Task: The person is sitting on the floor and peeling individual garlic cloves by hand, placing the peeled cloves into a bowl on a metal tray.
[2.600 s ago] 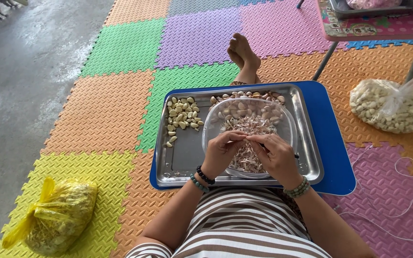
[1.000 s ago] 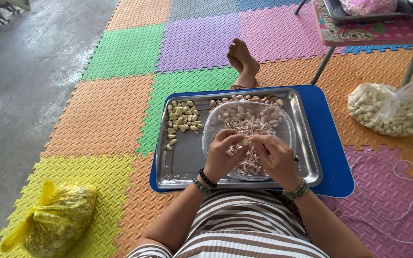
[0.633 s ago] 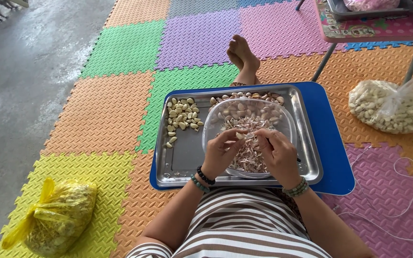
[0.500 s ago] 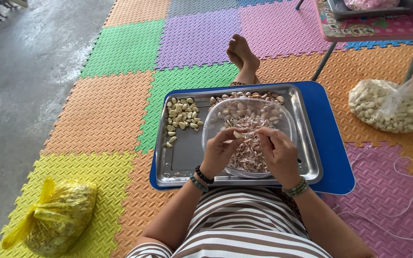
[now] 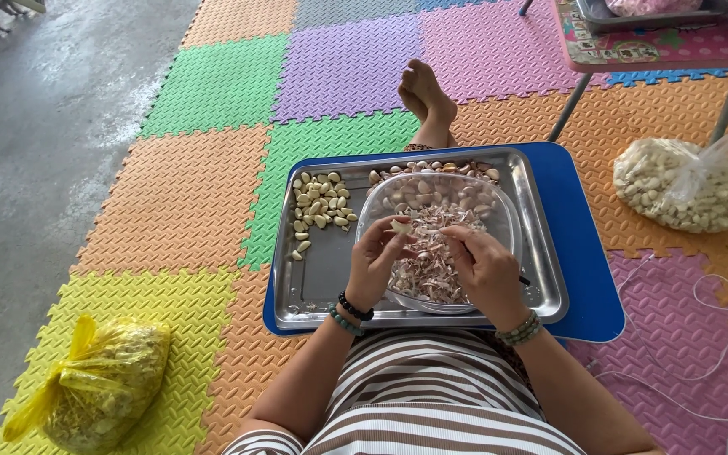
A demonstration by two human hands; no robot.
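Observation:
My left hand (image 5: 378,257) pinches a pale garlic clove (image 5: 400,226) over a clear plastic bowl (image 5: 500,209) holding papery garlic skins (image 5: 431,270). My right hand (image 5: 484,265) is just right of it, fingers curled, with a small dark tool sticking out by the wrist; I cannot make out its tip. The bowl rests in a steel tray (image 5: 322,270) on a blue board (image 5: 579,253) across my lap. Peeled cloves (image 5: 320,206) lie in a heap at the tray's far left. Unpeeled cloves (image 5: 436,167) line its far edge behind the bowl.
A yellow bag (image 5: 99,383) sits on the foam mat at near left. A clear bag of peeled garlic (image 5: 684,185) lies at right beneath a small pink table (image 5: 650,46). My bare feet (image 5: 427,93) stretch beyond the tray. White cables (image 5: 684,371) trail at right. Concrete floor (image 5: 35,143) lies left.
Both hands stayed over the bowl, working at a clove. The hands have parted slightly and the left now holds the clove up at its fingertips.

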